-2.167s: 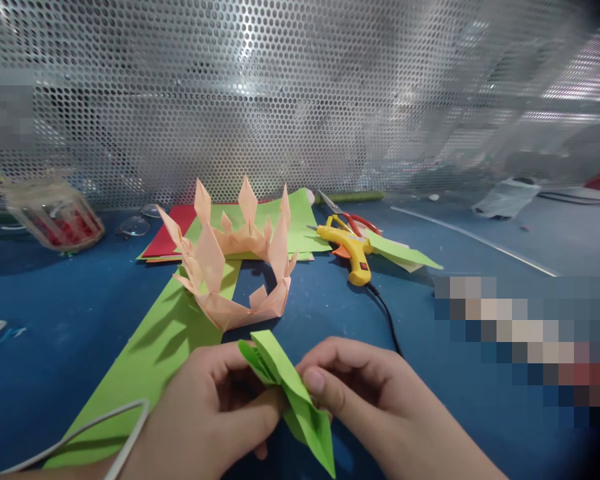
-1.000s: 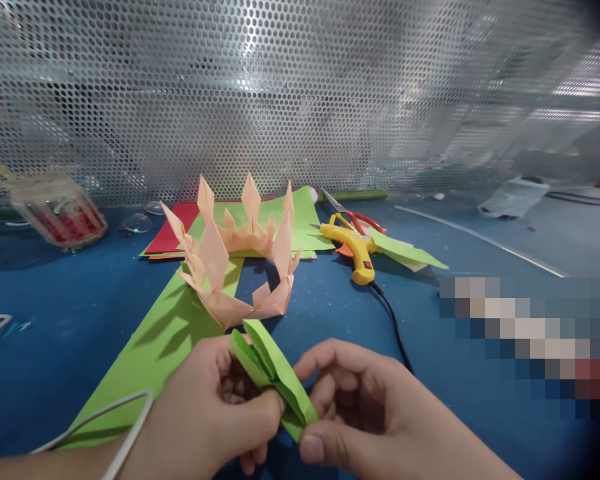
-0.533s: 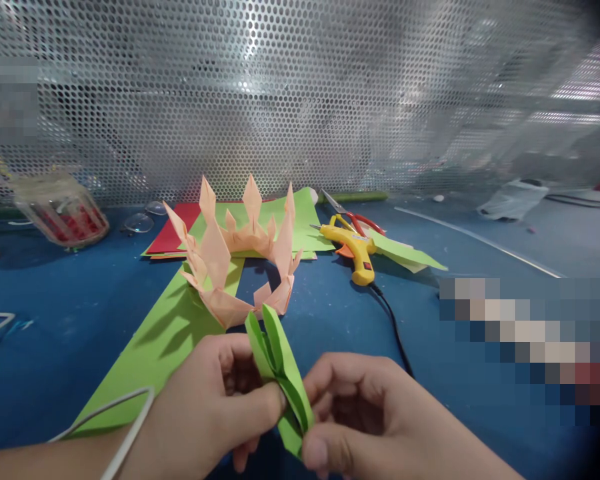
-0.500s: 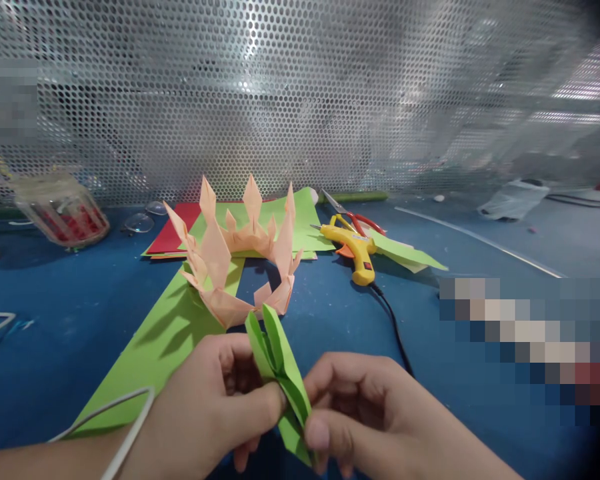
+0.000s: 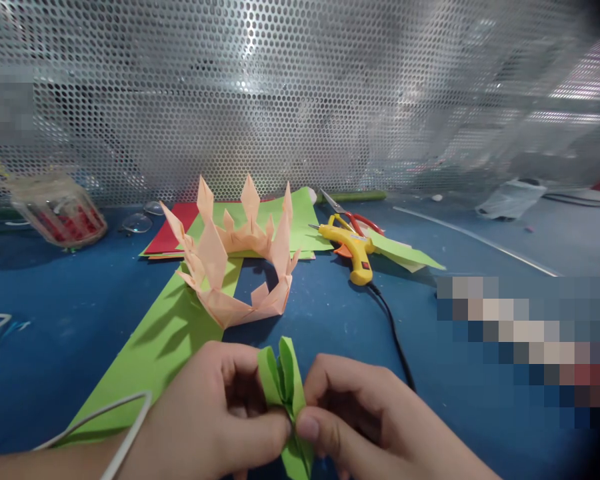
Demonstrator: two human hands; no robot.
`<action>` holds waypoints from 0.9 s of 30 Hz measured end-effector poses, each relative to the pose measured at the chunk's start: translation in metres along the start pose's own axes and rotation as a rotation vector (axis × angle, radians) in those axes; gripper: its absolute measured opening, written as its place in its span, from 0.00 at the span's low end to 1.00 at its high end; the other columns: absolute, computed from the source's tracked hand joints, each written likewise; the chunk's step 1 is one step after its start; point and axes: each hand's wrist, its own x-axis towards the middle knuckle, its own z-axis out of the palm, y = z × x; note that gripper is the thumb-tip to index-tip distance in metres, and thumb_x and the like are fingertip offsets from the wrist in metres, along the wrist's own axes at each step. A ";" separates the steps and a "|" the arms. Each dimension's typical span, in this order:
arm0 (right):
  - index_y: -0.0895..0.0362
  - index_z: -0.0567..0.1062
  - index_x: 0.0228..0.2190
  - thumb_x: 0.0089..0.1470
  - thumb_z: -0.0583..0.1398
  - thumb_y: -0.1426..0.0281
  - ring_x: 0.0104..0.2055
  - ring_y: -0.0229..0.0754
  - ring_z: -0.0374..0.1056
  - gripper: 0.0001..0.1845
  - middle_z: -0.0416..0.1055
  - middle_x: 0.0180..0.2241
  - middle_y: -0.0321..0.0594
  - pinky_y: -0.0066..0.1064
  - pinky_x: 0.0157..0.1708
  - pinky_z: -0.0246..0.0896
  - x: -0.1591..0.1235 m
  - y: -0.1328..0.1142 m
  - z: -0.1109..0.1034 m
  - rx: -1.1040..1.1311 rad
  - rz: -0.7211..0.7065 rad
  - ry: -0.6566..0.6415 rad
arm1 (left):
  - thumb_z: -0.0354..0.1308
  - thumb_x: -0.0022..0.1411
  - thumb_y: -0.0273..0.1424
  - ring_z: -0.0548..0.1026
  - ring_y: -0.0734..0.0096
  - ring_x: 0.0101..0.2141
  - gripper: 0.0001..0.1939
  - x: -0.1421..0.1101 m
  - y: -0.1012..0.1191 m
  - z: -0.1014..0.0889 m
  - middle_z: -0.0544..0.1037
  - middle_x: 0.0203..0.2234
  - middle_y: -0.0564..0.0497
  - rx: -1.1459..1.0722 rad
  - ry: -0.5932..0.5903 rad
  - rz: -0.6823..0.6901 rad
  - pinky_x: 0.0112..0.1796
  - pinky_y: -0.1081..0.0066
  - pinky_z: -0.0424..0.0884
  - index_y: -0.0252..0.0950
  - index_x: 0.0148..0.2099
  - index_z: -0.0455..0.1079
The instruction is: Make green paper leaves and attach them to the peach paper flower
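Your left hand point(image 5: 215, 407) and right hand point(image 5: 375, 413) both have their fingers gripping the folded green paper point(image 5: 297, 383), thumbs pinching its middle, its looped end pointing away from you. You hold it just in front of the peach paper crown point(image 5: 213, 259), which stands on the blue counter point(image 5: 345, 320), partly over a green strip point(image 5: 140, 367). Beyond your right hand lies a yellow glue gun point(image 5: 359, 248); its pale label is too small to read.
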 end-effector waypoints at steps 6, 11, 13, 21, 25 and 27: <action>0.53 0.63 0.25 0.58 0.64 0.53 0.27 0.36 0.50 0.22 0.55 0.24 0.28 0.26 0.26 0.47 0.001 -0.002 -0.001 -0.008 -0.097 0.006 | 0.67 0.49 0.31 0.62 0.82 0.15 0.08 0.003 -0.002 -0.005 0.65 0.16 0.62 -0.043 -0.027 -0.036 0.16 0.82 0.65 0.35 0.28 0.71; 0.53 0.64 0.26 0.55 0.64 0.46 0.30 0.38 0.52 0.25 0.56 0.25 0.30 0.26 0.31 0.51 0.000 -0.003 -0.003 0.059 -0.059 -0.021 | 0.71 0.49 0.32 0.61 0.83 0.16 0.09 0.003 -0.004 -0.006 0.66 0.17 0.62 -0.088 -0.034 -0.019 0.16 0.83 0.65 0.35 0.29 0.74; 0.53 0.66 0.26 0.53 0.65 0.46 0.32 0.39 0.54 0.26 0.58 0.26 0.31 0.26 0.32 0.51 -0.001 -0.002 -0.003 0.091 -0.035 -0.032 | 0.71 0.49 0.31 0.60 0.84 0.16 0.08 0.002 -0.005 -0.007 0.66 0.17 0.62 -0.089 -0.063 -0.024 0.17 0.84 0.64 0.35 0.30 0.75; 0.53 0.63 0.28 0.60 0.61 0.50 0.31 0.38 0.54 0.22 0.58 0.26 0.31 0.28 0.31 0.52 0.001 0.004 0.000 0.078 -0.075 -0.068 | 0.70 0.49 0.31 0.62 0.85 0.16 0.09 0.004 -0.006 -0.012 0.71 0.19 0.60 -0.116 -0.141 -0.043 0.18 0.84 0.63 0.34 0.33 0.78; 0.53 0.64 0.28 0.61 0.60 0.55 0.30 0.39 0.58 0.18 0.59 0.24 0.31 0.29 0.33 0.57 0.001 -0.003 -0.001 -0.055 -0.066 -0.072 | 0.74 0.46 0.34 0.62 0.85 0.16 0.12 0.005 -0.005 -0.011 0.71 0.19 0.60 -0.146 -0.133 -0.043 0.18 0.83 0.64 0.35 0.33 0.78; 0.53 0.66 0.27 0.62 0.59 0.56 0.30 0.39 0.58 0.17 0.59 0.24 0.31 0.28 0.33 0.59 0.000 -0.008 -0.001 -0.127 -0.076 -0.075 | 0.75 0.45 0.35 0.62 0.85 0.15 0.13 0.005 -0.004 -0.010 0.72 0.18 0.60 -0.168 -0.107 -0.047 0.17 0.83 0.62 0.35 0.32 0.77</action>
